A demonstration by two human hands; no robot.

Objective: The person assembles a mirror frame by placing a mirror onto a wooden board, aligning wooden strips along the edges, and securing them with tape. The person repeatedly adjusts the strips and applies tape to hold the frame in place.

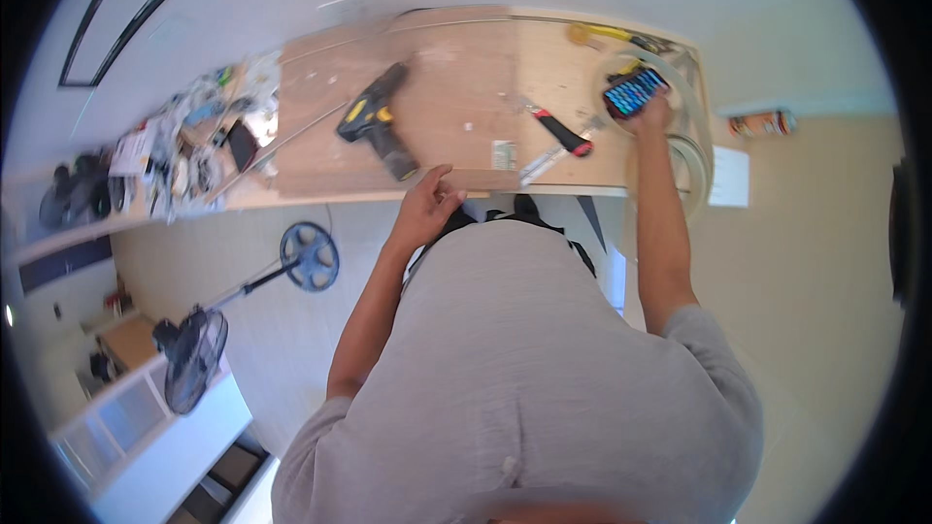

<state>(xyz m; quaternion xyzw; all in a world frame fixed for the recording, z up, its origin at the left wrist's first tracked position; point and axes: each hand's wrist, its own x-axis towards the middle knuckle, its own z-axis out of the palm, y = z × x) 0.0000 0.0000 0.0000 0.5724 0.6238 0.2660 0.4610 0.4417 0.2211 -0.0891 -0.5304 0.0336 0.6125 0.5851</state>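
One black phone with a lit, icon-filled screen (631,91) is out at 2 o'clock, gripped by the right hand (655,114) at its 4 o'clock edge, screen facing up, probably so the wearer can read it. Left hand (429,208), near centre toward 10, has nothing in it, fingers loosely bent. Red-and-black utility knife (563,134) lies at the phone's 8 o'clock; black-and-yellow cordless drill (377,121) at the left hand's 11, presumably parked within easy reach.
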